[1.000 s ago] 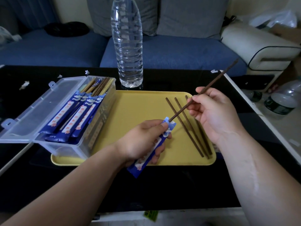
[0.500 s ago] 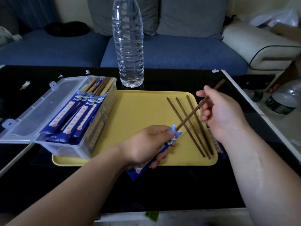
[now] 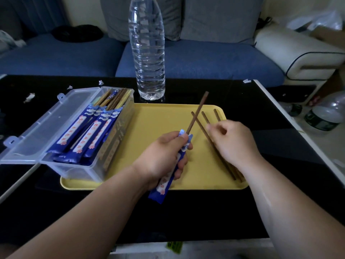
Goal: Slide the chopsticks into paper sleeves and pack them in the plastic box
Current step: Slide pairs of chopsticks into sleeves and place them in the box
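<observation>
My left hand [image 3: 164, 156] grips a blue paper sleeve [image 3: 162, 186] over the yellow tray [image 3: 158, 116]. A brown chopstick [image 3: 197, 113] stands in the sleeve's mouth, its upper half sticking out and leaning away to the right. My right hand [image 3: 233, 144] hovers just right of it, fingers loosely curled over three loose chopsticks [image 3: 205, 117] lying on the tray; it holds nothing that I can see. The clear plastic box [image 3: 115, 152] sits on the tray's left end with its lid [image 3: 46, 124] open, holding several sleeved chopsticks [image 3: 93, 131].
A tall clear water bottle [image 3: 147, 53] stands on the black table [image 3: 186, 212] just behind the tray. A blue sofa lies beyond the table. Bottles [image 3: 324, 116] sit on the floor past the table's right edge. Paper scraps lie at the far left.
My right hand pushed the chopstick deeper into the sleeve, let go of it and dropped over the loose chopsticks. My left hand tilted the sleeve more upright.
</observation>
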